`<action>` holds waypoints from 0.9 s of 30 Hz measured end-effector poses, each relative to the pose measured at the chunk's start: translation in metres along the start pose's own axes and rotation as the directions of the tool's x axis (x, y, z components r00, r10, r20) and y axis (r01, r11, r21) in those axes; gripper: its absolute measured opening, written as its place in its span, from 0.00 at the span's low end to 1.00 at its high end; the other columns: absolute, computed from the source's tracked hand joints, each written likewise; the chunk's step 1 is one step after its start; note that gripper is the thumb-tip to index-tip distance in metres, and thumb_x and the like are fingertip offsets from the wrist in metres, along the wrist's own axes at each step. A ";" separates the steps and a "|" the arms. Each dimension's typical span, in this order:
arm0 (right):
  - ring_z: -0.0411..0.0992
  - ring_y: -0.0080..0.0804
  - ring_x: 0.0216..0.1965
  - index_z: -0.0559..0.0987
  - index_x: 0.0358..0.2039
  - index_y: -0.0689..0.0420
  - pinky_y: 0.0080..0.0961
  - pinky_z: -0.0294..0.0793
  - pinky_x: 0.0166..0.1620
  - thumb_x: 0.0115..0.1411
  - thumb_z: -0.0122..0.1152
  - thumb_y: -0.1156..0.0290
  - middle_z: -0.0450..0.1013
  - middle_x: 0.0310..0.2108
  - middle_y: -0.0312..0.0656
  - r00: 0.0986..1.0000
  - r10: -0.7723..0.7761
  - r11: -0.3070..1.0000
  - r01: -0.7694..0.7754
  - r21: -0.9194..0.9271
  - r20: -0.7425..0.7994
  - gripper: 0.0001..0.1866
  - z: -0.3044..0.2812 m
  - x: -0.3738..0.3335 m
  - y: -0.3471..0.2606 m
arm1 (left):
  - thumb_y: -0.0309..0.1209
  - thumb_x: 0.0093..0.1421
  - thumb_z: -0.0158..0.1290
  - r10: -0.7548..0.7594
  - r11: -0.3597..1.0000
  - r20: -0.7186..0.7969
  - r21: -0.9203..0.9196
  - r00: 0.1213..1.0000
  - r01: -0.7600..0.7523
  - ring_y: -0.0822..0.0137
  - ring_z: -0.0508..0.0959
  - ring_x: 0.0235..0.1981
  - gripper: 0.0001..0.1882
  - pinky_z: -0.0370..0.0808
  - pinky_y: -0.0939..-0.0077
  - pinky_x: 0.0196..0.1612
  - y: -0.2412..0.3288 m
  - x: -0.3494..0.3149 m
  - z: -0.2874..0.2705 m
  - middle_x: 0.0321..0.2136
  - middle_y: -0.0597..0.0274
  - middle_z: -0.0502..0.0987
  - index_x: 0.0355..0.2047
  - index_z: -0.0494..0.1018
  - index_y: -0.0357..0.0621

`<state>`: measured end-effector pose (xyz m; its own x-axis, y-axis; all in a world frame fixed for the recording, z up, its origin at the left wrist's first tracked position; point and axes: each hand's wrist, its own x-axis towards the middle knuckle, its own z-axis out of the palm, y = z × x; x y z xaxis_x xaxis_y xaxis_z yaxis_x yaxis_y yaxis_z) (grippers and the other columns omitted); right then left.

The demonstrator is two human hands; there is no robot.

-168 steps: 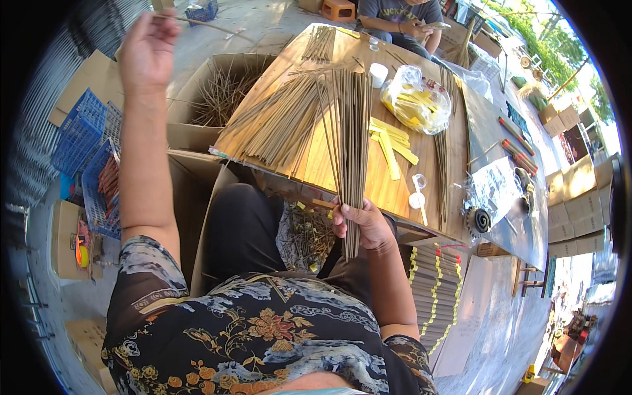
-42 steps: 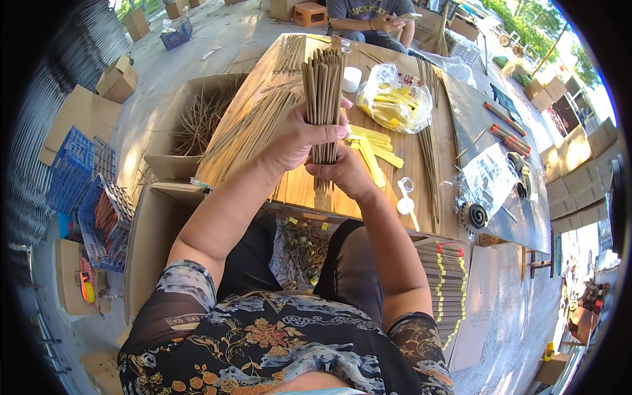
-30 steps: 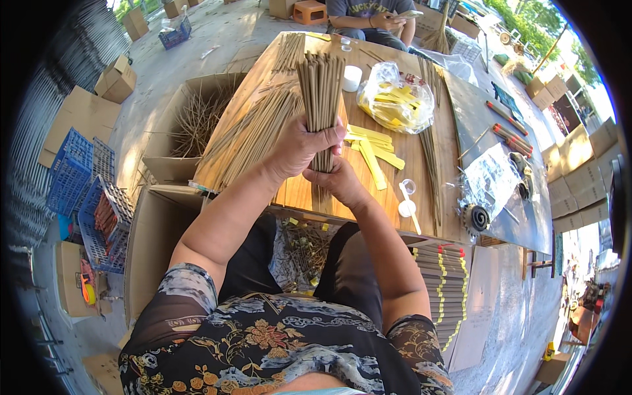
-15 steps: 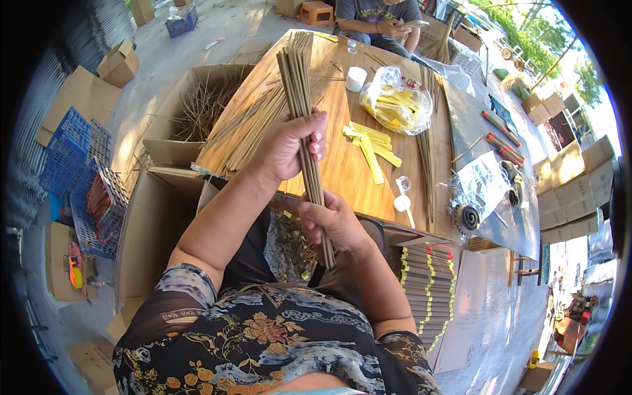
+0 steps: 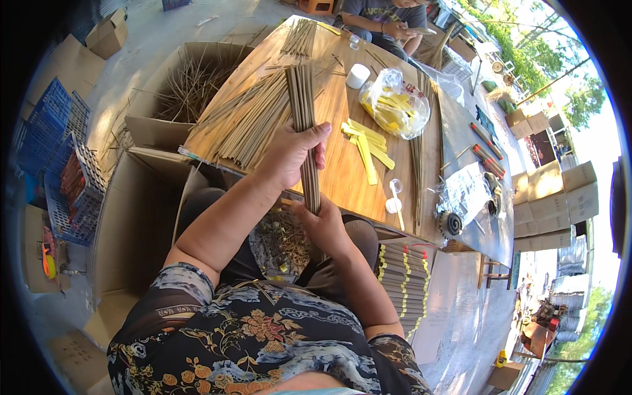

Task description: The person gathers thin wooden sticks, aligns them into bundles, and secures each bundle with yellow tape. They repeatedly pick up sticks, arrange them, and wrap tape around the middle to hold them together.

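My left hand (image 5: 294, 153) is wrapped round the middle of a bundle of thin brown incense sticks (image 5: 303, 99), held nearly upright in front of me at the table's near edge. Below it, my right hand (image 5: 322, 227) closes round the bundle's lower end, and its fingers are partly hidden. Loose incense sticks (image 5: 253, 125) lie spread on the wooden table (image 5: 329, 138) beyond my left hand. To the right of the bundle lie yellow paper strips (image 5: 368, 148), with a clear plastic bag (image 5: 397, 105) of more strips behind them.
A white jar (image 5: 357, 76) and a small open tub (image 5: 393, 205) stand on the table. Cardboard boxes (image 5: 125, 217) flank me on the left, beside blue crates (image 5: 49, 128). Banded bundles (image 5: 401, 280) stand under the table at right. A seated person (image 5: 388, 23) holds a phone across the table.
The bundle has come down a little and stands more upright, both hands still round it. My view has shifted slightly, so the table sits farther left and higher.
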<state>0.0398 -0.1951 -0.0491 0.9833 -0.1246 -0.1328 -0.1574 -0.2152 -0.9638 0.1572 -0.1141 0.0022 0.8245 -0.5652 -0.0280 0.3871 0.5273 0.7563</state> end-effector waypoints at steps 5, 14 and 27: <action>0.62 0.20 0.12 0.67 0.26 0.59 0.17 0.62 0.16 0.57 0.54 0.61 0.65 0.14 0.34 0.893 0.180 0.799 -0.378 0.467 0.414 0.13 -0.003 0.005 -0.014 | 0.31 0.54 0.54 -0.129 0.927 0.177 -0.328 0.976 0.182 0.77 0.65 0.12 0.09 0.64 0.83 0.16 -0.004 0.017 -0.031 0.13 0.70 0.66 0.23 0.65 0.46; 0.60 0.19 0.12 0.65 0.27 0.58 0.16 0.60 0.16 0.57 0.54 0.63 0.64 0.15 0.33 0.888 0.252 0.797 -0.416 0.438 0.385 0.12 0.007 0.025 -0.020 | 0.35 0.55 0.53 -0.132 0.883 0.265 -0.406 0.955 0.235 0.78 0.66 0.13 0.10 0.65 0.84 0.17 -0.004 0.033 -0.059 0.14 0.71 0.67 0.23 0.66 0.47; 0.60 0.21 0.11 0.65 0.27 0.57 0.17 0.60 0.15 0.57 0.52 0.67 0.61 0.13 0.33 0.880 0.261 0.784 -0.433 0.444 0.398 0.09 0.014 0.021 -0.013 | 0.35 0.56 0.52 -0.140 0.952 0.071 -0.266 0.988 0.154 0.78 0.66 0.11 0.09 0.64 0.85 0.14 -0.011 0.019 -0.057 0.12 0.70 0.67 0.23 0.66 0.47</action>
<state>0.0636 -0.1810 -0.0424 0.8603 0.2198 -0.4599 -0.5088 0.3154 -0.8011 0.1919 -0.0941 -0.0439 0.7309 -0.6769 -0.0866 0.6048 0.5837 0.5418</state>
